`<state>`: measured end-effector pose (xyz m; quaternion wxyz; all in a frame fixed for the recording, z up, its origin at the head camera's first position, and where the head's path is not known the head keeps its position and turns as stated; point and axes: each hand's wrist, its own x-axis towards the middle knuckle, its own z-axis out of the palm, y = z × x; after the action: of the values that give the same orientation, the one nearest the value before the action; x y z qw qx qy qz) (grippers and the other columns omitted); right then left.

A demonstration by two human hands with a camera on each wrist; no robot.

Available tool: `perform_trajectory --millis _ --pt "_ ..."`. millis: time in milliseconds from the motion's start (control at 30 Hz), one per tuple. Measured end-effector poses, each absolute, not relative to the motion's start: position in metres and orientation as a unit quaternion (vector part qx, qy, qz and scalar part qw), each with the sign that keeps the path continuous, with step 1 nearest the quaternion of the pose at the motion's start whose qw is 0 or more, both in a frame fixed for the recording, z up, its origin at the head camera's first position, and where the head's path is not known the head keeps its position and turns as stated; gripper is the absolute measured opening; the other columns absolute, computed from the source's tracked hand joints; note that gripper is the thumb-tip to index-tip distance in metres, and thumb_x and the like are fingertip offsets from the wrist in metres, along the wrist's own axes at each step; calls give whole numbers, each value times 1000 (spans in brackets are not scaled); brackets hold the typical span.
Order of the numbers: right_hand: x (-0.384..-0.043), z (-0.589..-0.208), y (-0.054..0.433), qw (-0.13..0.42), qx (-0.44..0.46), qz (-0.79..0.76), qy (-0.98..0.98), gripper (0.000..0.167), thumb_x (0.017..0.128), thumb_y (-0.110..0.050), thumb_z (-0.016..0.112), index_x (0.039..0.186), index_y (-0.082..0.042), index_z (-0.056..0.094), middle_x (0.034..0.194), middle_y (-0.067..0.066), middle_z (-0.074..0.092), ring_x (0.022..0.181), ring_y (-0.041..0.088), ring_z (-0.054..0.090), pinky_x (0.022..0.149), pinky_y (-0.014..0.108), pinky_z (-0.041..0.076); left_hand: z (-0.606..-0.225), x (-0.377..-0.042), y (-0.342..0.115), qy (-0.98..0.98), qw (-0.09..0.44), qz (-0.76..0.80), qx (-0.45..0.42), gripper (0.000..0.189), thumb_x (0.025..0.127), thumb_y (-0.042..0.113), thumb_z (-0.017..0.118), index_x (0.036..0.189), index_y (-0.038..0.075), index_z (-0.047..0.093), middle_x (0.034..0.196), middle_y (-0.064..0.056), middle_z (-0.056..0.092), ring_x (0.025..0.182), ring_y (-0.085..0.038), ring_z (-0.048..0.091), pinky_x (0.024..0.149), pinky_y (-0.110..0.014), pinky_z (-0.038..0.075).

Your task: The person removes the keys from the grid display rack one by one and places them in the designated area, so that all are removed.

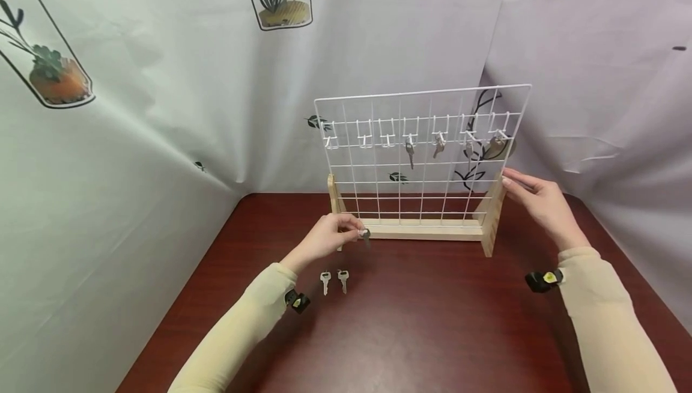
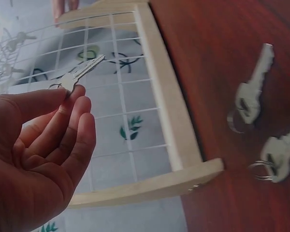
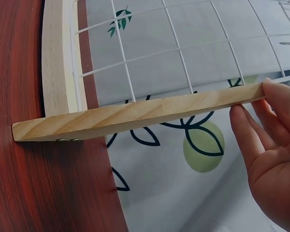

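My left hand pinches a silver key by its head between thumb and fingertips, in front of the rack's lower left. The key has a small ring, and its blade points away from the palm. My right hand grips the top of the wooden side support at the rack's right end, thumb on one face and fingers on the other. The white wire grid rack stands upright on its wooden base. Several keys hang from hooks on its right part, one a thin key; the hooks at left hold none.
Two more silver keys, a left key and a right key, lie side by side on the dark red table near my left wrist. Behind the rack hangs a pale curtain printed with plants.
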<state>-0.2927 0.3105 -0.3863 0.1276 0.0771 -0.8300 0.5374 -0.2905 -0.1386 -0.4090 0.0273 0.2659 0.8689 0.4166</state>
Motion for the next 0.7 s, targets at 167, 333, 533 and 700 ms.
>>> perform_trajectory --millis 167,333,533,700 --pt "-293 -385 307 128 83 552 -820 56 101 -33 61 145 0 50 140 -6 59 97 -14 62 84 8 48 -420 -287 -139 874 46 399 274 7 93 7 68 96 9 74 89 -3 76 84 -12 70 75 -26 54" --pt "-294 -385 308 124 85 552 -820 55 102 -30 61 146 1 49 146 7 53 96 -13 63 83 8 48 -429 -282 -139 883 53 377 273 6 93 9 69 95 11 74 87 0 76 83 -7 68 78 -28 53" --pt "-296 -389 309 120 91 562 -813 54 103 -24 61 146 6 46 147 6 51 96 -12 63 83 8 48 -443 -277 -140 890 67 356 276 9 94 8 67 94 13 75 85 4 75 80 -5 68 75 -26 52" --pt "-296 -389 309 125 89 563 -812 54 103 -23 60 145 8 45 148 4 51 96 -13 63 83 8 48 -456 -274 -139 887 90 362 271 8 94 7 68 95 12 75 81 7 73 65 -4 60 59 -22 48"
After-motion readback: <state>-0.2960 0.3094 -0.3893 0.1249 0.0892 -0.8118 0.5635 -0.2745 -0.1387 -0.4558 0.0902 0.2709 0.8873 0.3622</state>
